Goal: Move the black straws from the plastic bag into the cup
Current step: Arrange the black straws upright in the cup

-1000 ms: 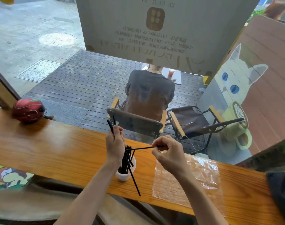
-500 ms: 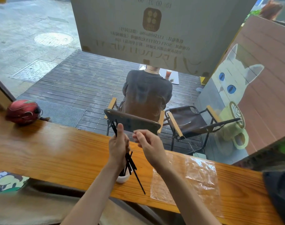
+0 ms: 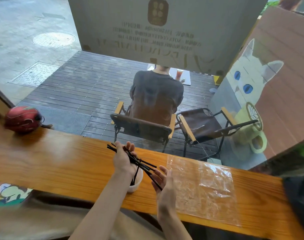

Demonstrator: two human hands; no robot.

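Left hand grip crosses black straws above cup.

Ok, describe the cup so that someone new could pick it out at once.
Find the long wooden counter under the window. Near its front edge, left of the flat clear plastic bag, stands a small white cup below the left hand. It alone has black straws standing in it.

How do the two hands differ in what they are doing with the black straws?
The left hand holds a bundle of black straws above the cup; the right hand holds none, only meeting the straw tips. The left hand is palm-down over the cup; the right hand lies open beside it, next to the plastic bag. Both hover over the wooden counter.
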